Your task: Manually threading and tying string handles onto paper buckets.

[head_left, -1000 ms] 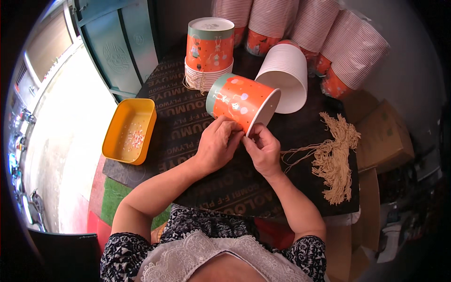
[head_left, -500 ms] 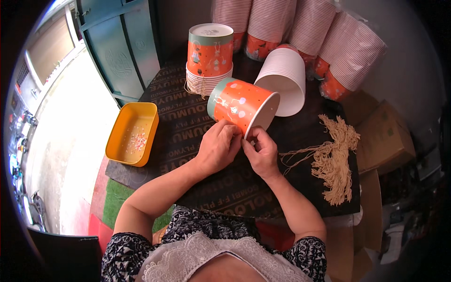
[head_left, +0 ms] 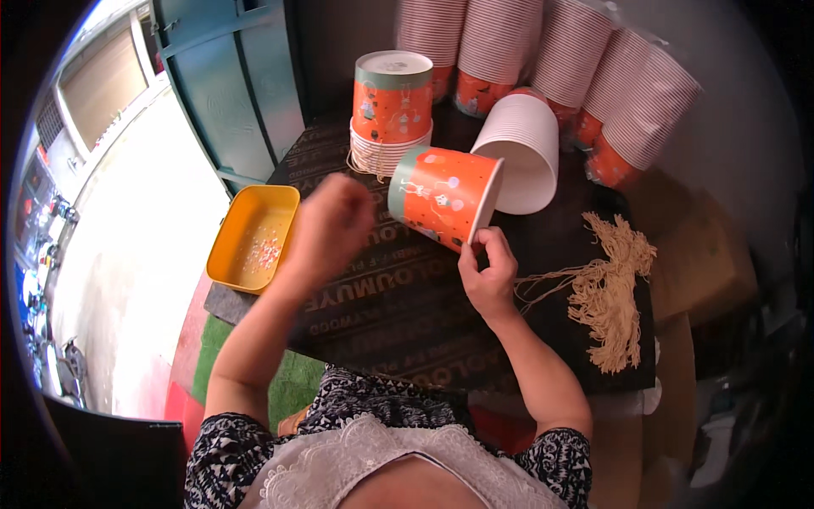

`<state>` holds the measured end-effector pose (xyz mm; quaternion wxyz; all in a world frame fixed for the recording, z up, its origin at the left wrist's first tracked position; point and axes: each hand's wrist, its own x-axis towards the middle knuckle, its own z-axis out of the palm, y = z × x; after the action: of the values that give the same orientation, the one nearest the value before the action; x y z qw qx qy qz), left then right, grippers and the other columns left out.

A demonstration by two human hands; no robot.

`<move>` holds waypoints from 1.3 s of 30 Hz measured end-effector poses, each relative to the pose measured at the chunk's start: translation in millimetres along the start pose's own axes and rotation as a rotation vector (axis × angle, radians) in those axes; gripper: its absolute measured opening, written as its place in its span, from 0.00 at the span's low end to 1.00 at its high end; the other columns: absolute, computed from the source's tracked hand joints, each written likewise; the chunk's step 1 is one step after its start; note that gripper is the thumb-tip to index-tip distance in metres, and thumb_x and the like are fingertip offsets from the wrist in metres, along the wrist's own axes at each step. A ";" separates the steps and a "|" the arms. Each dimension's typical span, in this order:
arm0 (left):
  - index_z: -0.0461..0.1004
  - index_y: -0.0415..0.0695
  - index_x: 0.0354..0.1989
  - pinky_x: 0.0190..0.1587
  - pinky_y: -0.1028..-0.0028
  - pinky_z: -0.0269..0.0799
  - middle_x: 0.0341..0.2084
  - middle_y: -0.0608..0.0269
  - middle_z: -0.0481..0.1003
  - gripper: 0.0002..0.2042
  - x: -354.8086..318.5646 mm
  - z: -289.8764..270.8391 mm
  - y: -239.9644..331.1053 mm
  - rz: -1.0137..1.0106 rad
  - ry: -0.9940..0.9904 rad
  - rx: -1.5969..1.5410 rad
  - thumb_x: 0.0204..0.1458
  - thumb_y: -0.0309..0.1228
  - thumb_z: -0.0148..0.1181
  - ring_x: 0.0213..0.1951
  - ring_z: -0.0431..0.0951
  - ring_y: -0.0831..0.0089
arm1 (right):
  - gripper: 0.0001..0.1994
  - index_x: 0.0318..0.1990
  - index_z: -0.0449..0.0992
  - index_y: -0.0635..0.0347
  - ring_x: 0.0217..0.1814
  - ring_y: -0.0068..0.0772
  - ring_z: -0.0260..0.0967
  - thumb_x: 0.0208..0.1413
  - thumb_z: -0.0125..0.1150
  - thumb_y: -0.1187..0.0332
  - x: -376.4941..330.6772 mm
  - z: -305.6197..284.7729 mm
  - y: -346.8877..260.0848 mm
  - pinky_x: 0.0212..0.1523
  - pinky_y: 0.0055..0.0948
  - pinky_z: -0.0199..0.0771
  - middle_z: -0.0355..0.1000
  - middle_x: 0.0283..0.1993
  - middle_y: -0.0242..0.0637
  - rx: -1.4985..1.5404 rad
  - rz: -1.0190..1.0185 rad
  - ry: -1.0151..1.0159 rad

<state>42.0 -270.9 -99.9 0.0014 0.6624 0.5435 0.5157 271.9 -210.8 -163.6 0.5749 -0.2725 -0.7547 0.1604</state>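
Observation:
My right hand (head_left: 490, 270) pinches the rim of an orange paper bucket (head_left: 445, 197) with a green base band and small printed figures. The bucket lies tilted on its side, its mouth facing right. My left hand (head_left: 335, 219) is off the bucket, raised over the table between it and a yellow plastic box (head_left: 219, 259). Motion smears its fingers, and whether it holds anything I cannot make out. Small pale and reddish bits (head_left: 264, 252) lie in the box. To the right, a bundle of beige cords (head_left: 612, 293) spreads on the table, some strands reaching toward my right wrist.
A stack of upside-down buckets (head_left: 393, 106) with cords around its lower rims stands behind. Another nested stack (head_left: 519, 157) lies with its open end toward me. Bagged bucket stacks (head_left: 577, 55) line the back of the dark table (head_left: 381, 322). A green metal door (head_left: 233, 93) stands at left.
My left hand has left the bucket's rim and moved left toward the yellow box. My right hand still grips the rim. The whole view has shifted slightly.

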 end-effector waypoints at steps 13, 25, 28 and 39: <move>0.69 0.35 0.24 0.33 0.60 0.70 0.23 0.45 0.72 0.03 -53.2 -123.4 -64.8 -0.374 -0.197 0.663 0.46 0.22 0.53 0.29 0.75 0.49 | 0.08 0.33 0.67 0.64 0.31 0.46 0.66 0.46 0.59 0.81 10.5 -3.4 -4.8 0.32 0.38 0.67 0.64 0.29 0.42 -0.078 -0.132 0.009; 0.70 0.35 0.36 0.42 0.66 0.71 0.38 0.49 0.72 0.05 -22.9 -99.6 -8.0 -0.031 -0.125 0.319 0.52 0.17 0.49 0.38 0.75 0.52 | 0.07 0.34 0.71 0.61 0.37 0.42 0.66 0.46 0.59 0.79 55.0 -25.7 -42.3 0.41 0.39 0.66 0.67 0.31 0.37 -0.337 -0.478 -0.229; 0.71 0.36 0.36 0.43 0.67 0.70 0.38 0.51 0.71 0.06 -16.2 -84.9 11.4 0.069 -0.125 0.297 0.51 0.16 0.51 0.39 0.75 0.54 | 0.04 0.31 0.71 0.60 0.37 0.40 0.66 0.46 0.55 0.77 56.8 -18.6 -40.7 0.42 0.36 0.67 0.66 0.31 0.36 -0.336 -0.561 -0.250; 0.72 0.38 0.35 0.40 0.70 0.72 0.40 0.53 0.72 0.06 -9.9 -55.6 54.1 0.209 -0.115 0.171 0.48 0.16 0.54 0.40 0.76 0.59 | 0.10 0.36 0.74 0.61 0.41 0.41 0.69 0.45 0.64 0.76 53.2 -40.6 -48.3 0.43 0.37 0.69 0.70 0.35 0.37 -0.300 -0.547 -0.233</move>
<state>43.9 -331.2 -50.2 -0.0773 0.7416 0.5124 0.4260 289.6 -220.7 -83.5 0.4599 -0.1209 -0.8758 -0.0827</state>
